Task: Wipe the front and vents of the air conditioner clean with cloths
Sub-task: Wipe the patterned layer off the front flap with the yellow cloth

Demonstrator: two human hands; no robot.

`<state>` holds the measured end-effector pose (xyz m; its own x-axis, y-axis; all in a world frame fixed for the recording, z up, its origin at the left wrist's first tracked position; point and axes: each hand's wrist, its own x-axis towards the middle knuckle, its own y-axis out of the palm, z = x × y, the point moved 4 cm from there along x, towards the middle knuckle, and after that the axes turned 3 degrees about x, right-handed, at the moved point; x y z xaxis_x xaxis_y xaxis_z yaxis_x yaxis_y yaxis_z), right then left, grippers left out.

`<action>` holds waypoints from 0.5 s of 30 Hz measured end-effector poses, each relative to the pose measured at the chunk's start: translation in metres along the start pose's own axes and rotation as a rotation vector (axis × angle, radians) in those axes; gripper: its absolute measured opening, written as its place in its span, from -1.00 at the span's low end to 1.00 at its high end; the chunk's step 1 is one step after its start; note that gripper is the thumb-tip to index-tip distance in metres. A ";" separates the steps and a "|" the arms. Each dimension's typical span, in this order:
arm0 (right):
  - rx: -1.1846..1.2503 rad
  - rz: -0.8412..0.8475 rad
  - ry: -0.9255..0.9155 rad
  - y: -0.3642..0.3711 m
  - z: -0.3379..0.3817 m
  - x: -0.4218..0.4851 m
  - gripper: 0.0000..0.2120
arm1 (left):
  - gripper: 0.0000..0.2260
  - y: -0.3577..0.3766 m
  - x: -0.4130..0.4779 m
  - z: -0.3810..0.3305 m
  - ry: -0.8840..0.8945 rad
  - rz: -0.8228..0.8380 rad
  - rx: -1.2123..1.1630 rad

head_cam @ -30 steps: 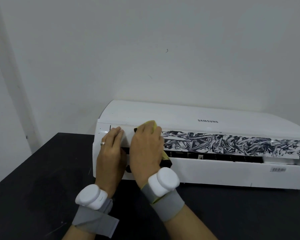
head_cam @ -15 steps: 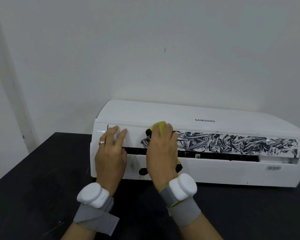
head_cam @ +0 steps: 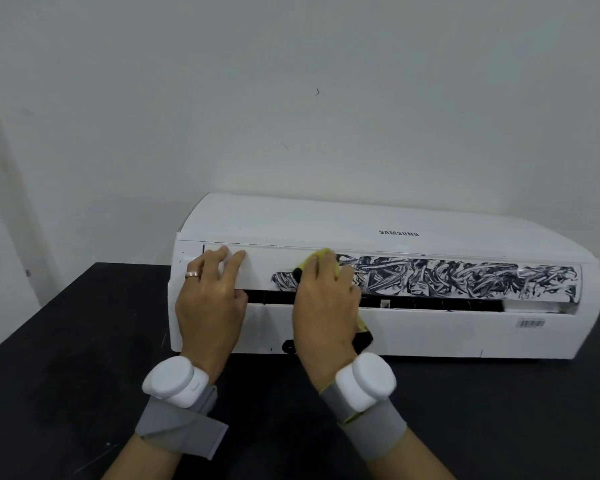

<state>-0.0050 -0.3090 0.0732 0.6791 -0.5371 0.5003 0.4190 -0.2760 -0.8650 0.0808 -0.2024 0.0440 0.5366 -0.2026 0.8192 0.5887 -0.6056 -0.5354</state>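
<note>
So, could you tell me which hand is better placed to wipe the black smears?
Probably the right hand: it holds the yellow cloth against the black smears on the white air conditioner; the left hand, bare, rests on the clean end.

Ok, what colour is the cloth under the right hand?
The cloth is yellow, stained black at its lower end; the head view shows it.

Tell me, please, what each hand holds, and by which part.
Right hand holds a yellow cloth, bunched under its palm and fingers; left hand holds nothing, resting on the air conditioner.
</note>
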 end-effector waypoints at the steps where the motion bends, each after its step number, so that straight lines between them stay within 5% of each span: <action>1: -0.006 -0.021 -0.040 -0.001 0.006 0.000 -0.52 | -0.49 0.000 0.000 0.000 0.004 0.006 0.002; 4: 0.006 -0.068 -0.144 -0.005 0.019 -0.001 -0.49 | -0.48 -0.001 0.000 0.002 0.016 0.018 0.008; 15: 0.183 0.023 0.017 0.007 -0.019 0.010 -0.60 | -0.48 0.003 -0.001 0.003 0.003 -0.035 -0.015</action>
<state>-0.0067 -0.3313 0.0713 0.6805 -0.5552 0.4781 0.5068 -0.1147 -0.8544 0.0837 -0.2012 0.0406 0.5141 -0.1835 0.8379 0.5981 -0.6235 -0.5035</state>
